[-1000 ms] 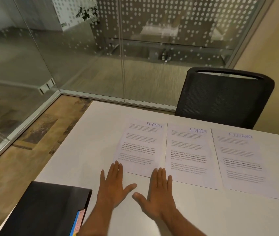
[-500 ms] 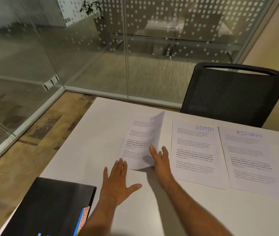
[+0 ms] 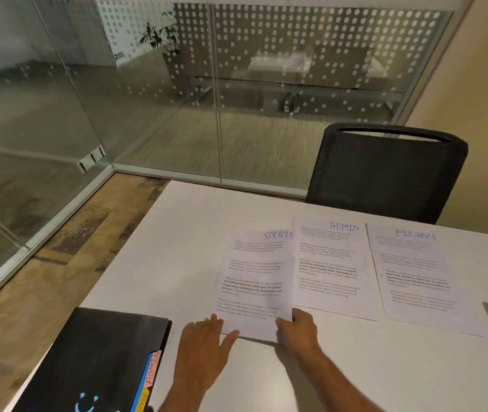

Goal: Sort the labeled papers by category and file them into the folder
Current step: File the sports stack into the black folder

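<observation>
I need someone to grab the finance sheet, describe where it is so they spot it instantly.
On the white table, three printed sheets lie in a row before the black chair. The finance sheet is rightmost, with FINANCE handwritten in blue on top.

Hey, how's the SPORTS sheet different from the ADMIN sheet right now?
The SPORTS sheet is being handled: the right hand pinches its near right corner and the left hand touches its near left edge. The ADMIN sheet lies untouched.
The SPORTS sheet sits nearer the person and overlaps the ADMIN sheet's left edge; the ADMIN sheet lies flat beside the FINANCE sheet.
Both are white printed pages with blue handwritten headings.
</observation>
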Tool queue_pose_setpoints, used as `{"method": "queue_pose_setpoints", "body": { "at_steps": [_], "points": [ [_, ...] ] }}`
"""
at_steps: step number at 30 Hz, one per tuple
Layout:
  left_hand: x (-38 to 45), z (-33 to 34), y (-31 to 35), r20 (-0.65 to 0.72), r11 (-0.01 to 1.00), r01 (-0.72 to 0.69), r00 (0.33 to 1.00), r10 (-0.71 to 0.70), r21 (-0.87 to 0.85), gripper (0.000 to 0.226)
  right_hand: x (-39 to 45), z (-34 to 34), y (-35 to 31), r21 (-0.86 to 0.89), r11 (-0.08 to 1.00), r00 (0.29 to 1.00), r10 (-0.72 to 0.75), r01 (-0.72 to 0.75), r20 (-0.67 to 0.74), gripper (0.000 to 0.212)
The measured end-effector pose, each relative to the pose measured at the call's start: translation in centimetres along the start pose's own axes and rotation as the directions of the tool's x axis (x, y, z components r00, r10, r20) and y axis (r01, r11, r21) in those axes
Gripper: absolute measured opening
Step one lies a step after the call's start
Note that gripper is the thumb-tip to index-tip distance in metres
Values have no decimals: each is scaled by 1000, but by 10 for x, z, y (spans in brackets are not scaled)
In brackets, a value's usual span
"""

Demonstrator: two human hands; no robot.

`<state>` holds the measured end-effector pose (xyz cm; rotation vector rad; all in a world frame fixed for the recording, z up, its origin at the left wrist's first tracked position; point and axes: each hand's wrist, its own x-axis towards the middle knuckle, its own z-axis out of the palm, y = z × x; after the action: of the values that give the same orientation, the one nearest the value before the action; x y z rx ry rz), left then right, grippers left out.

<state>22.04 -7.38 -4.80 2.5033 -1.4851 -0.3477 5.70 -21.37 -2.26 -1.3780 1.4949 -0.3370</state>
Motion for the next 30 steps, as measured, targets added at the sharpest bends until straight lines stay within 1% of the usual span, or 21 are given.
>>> {"method": "queue_pose_setpoints", "body": {
  "at_steps": [2,4,5,6,7,9,11,12,13,14,15,18,21,23,28,30],
  "points": [
    [-22,-4,4,-115,999,-45,993,41,-31,50,-20,-9,15,19,1000,1000,-6,6,15,13],
    [-43,-16,12,-81,989,7,997,-19,-147,31,-41,-19,30,46,999,1000,-12,11,27,13],
    [-52,-20,17,-53,969,64,996,-79,-238,25,-51,-24,36,53,998,999,-22,20,31,13],
    [-57,-22,20,-36,936,124,989,-143,-330,23,-59,-30,43,56,998,999,-40,38,34,14],
    [-62,-24,25,5,884,188,979,-205,-427,26,-66,-35,51,65,997,998,-54,51,42,15],
    [-66,-25,32,66,722,269,953,-296,-637,41,-79,-47,62,92,993,993,-86,79,77,19],
    [-69,-28,39,156,509,322,927,-342,-798,60,-92,-58,72,127,984,981,-145,129,129,22],
    [-70,-32,43,211,391,343,916,-341,-854,65,-98,-64,77,156,976,973,-175,152,147,24],
    [-72,-37,47,254,294,351,912,-322,-889,63,-104,-69,82,199,966,966,-202,168,161,25],
    [-75,-43,52,277,225,349,914,-297,-910,53,-111,-75,85,241,954,959,-226,181,173,27],
    [-79,-49,56,279,187,335,921,-274,-923,45,-118,-80,89,280,942,952,-243,187,183,29],
    [-96,-63,72,238,129,274,941,-240,-953,28,-135,-93,100,364,910,947,-274,199,167,37],
    [-116,-62,84,176,112,207,956,-236,-972,26,-151,-101,104,397,889,948,-295,229,115,35],
    [-129,-58,91,148,129,181,961,-234,-975,27,-160,-106,101,400,882,950,-304,251,74,34],
    [-152,-50,102,40,257,103,970,-240,-961,30,-171,-114,78,507,819,956,-293,269,-33,36],
    [-160,-48,107,32,253,94,970,-240,-963,31,-170,-117,71,495,817,950,-305,296,-65,34]
  ]
}}
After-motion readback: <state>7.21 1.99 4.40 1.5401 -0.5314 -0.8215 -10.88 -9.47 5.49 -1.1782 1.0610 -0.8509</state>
